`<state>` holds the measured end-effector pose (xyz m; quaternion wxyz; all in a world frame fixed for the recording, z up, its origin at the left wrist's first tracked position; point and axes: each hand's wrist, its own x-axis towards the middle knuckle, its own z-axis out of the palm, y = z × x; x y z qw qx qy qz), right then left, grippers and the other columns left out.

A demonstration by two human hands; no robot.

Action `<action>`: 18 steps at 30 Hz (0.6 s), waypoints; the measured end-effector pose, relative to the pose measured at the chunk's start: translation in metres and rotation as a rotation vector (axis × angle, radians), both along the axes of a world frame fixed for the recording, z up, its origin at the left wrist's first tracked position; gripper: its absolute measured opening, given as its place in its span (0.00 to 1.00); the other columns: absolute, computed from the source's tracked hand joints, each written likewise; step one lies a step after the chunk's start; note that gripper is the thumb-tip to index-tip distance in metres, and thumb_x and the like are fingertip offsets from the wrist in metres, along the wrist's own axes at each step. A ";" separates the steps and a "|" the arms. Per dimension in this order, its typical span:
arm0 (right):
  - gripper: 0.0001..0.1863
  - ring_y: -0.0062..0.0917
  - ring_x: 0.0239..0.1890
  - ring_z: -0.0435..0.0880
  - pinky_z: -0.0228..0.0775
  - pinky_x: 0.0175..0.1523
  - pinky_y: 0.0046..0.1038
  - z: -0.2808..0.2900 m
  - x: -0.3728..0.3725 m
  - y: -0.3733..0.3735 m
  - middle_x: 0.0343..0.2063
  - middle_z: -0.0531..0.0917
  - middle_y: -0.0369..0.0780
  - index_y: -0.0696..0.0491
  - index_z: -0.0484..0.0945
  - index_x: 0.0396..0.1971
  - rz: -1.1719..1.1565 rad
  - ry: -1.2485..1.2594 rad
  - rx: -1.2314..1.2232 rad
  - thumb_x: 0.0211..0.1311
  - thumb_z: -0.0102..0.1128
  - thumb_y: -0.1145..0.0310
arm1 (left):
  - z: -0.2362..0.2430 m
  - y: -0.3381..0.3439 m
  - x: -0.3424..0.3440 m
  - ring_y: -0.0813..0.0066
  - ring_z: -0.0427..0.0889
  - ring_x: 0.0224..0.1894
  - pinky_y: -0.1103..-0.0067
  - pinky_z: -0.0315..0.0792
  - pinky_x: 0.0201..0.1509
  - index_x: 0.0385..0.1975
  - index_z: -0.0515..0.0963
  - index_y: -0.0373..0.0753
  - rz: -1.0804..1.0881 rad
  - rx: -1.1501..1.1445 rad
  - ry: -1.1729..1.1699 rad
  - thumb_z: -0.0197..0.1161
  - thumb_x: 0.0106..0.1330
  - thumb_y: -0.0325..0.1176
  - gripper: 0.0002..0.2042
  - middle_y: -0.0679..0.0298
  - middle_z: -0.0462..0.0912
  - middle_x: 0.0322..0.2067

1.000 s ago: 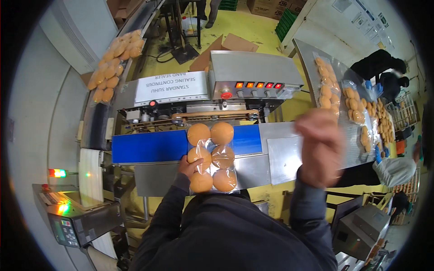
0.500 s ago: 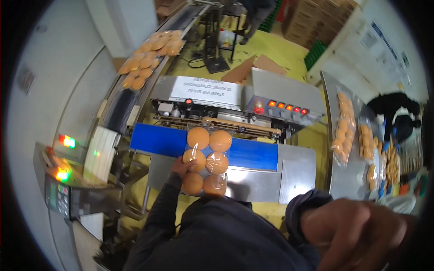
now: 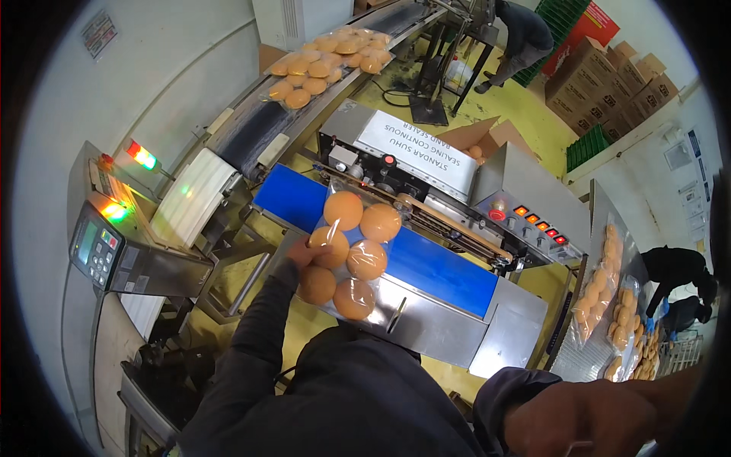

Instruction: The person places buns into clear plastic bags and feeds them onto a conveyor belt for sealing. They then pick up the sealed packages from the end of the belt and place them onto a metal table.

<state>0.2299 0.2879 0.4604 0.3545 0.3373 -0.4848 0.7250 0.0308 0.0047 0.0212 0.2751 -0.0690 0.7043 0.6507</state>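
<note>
My left hand (image 3: 308, 251) grips the left side of a clear bag of six round buns (image 3: 366, 260), its fingers closed on it. The bag lies across the blue conveyor belt (image 3: 438, 270) and the steel shelf (image 3: 415, 324) in front, its far end beside the band sealer's rail (image 3: 453, 225). My right hand (image 3: 579, 415) is large and dim at the lower right, close to the camera; whether its fingers hold anything cannot be made out.
Bagged buns (image 3: 327, 61) ride a conveyor (image 3: 251, 145) at the back left. A lit control box (image 3: 99, 244) stands left. A steel table (image 3: 575, 358) with more bags is right, two co-workers (image 3: 670, 274) beside it. Another person (image 3: 525, 38) stands behind, near stacked cartons (image 3: 590, 84).
The view has swung, tilting the machines. My right hand has dropped from above the steel plate to the lower right. My left hand stays on the bag, whose far end sits nearer the sealer rail.
</note>
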 end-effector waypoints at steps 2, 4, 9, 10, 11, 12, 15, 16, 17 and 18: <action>0.04 0.15 0.31 0.69 0.66 0.43 0.22 0.000 -0.002 -0.003 0.31 0.76 0.35 0.50 0.73 0.23 0.019 -0.006 0.001 0.53 0.58 0.72 | 0.001 -0.011 -0.004 0.68 0.80 0.41 0.74 0.75 0.45 0.48 0.71 0.30 0.014 0.029 -0.007 0.75 0.45 0.46 0.34 0.56 0.80 0.40; 0.03 0.15 0.31 0.70 0.66 0.43 0.22 0.001 -0.006 -0.008 0.31 0.76 0.35 0.50 0.73 0.24 0.038 0.001 0.006 0.54 0.58 0.71 | -0.017 -0.024 -0.003 0.67 0.80 0.42 0.74 0.75 0.46 0.48 0.71 0.31 0.063 0.076 0.019 0.75 0.45 0.46 0.34 0.56 0.80 0.41; 0.03 0.16 0.32 0.70 0.66 0.43 0.22 0.005 -0.010 -0.013 0.31 0.76 0.35 0.50 0.73 0.25 0.050 -0.019 0.014 0.55 0.58 0.71 | -0.008 -0.032 -0.016 0.66 0.80 0.41 0.73 0.76 0.45 0.49 0.71 0.31 0.112 0.063 -0.040 0.75 0.47 0.45 0.33 0.55 0.79 0.42; 0.03 0.16 0.32 0.70 0.66 0.43 0.22 0.006 -0.011 -0.015 0.32 0.76 0.35 0.50 0.73 0.26 0.062 -0.021 0.013 0.55 0.58 0.71 | -0.009 -0.035 -0.014 0.66 0.80 0.41 0.73 0.76 0.45 0.49 0.71 0.31 0.118 0.066 -0.060 0.75 0.47 0.44 0.33 0.55 0.79 0.42; 0.02 0.16 0.32 0.70 0.66 0.43 0.22 0.005 -0.014 -0.016 0.32 0.76 0.35 0.50 0.73 0.26 0.050 -0.024 0.019 0.55 0.57 0.71 | 0.009 -0.022 -0.012 0.66 0.80 0.41 0.71 0.77 0.43 0.49 0.71 0.31 0.136 0.201 -0.084 0.75 0.47 0.42 0.32 0.55 0.79 0.42; 0.02 0.16 0.32 0.70 0.66 0.44 0.23 0.006 -0.017 -0.016 0.32 0.76 0.35 0.51 0.73 0.26 0.068 -0.010 0.020 0.55 0.57 0.71 | 0.011 -0.017 -0.011 0.66 0.81 0.40 0.71 0.78 0.43 0.49 0.71 0.32 0.174 0.199 -0.006 0.75 0.48 0.40 0.31 0.55 0.79 0.42; 0.02 0.16 0.32 0.70 0.66 0.44 0.23 0.004 -0.018 -0.014 0.32 0.76 0.35 0.51 0.73 0.27 0.097 -0.016 0.025 0.56 0.57 0.71 | 0.018 -0.011 0.008 0.65 0.82 0.39 0.70 0.79 0.42 0.49 0.71 0.33 0.266 0.268 0.068 0.73 0.49 0.36 0.28 0.56 0.79 0.42; 0.02 0.16 0.33 0.70 0.66 0.44 0.23 0.003 -0.022 -0.016 0.32 0.76 0.35 0.51 0.73 0.27 0.105 -0.014 0.020 0.56 0.57 0.70 | 0.023 -0.012 0.014 0.65 0.82 0.39 0.70 0.79 0.42 0.50 0.71 0.33 0.291 0.354 0.000 0.72 0.50 0.34 0.27 0.56 0.79 0.42; 0.02 0.17 0.33 0.70 0.66 0.44 0.23 0.003 -0.022 -0.016 0.32 0.77 0.35 0.51 0.73 0.28 0.123 -0.020 0.019 0.56 0.57 0.70 | 0.026 -0.010 0.021 0.65 0.82 0.40 0.70 0.80 0.43 0.50 0.70 0.33 0.322 0.444 -0.071 0.71 0.51 0.32 0.26 0.56 0.79 0.42; 0.02 0.17 0.33 0.70 0.66 0.44 0.23 0.003 -0.025 -0.017 0.32 0.77 0.35 0.51 0.73 0.28 0.141 -0.024 0.020 0.56 0.57 0.70 | 0.021 -0.007 0.027 0.65 0.82 0.39 0.70 0.80 0.43 0.50 0.70 0.34 0.373 0.468 -0.104 0.71 0.51 0.31 0.25 0.57 0.79 0.42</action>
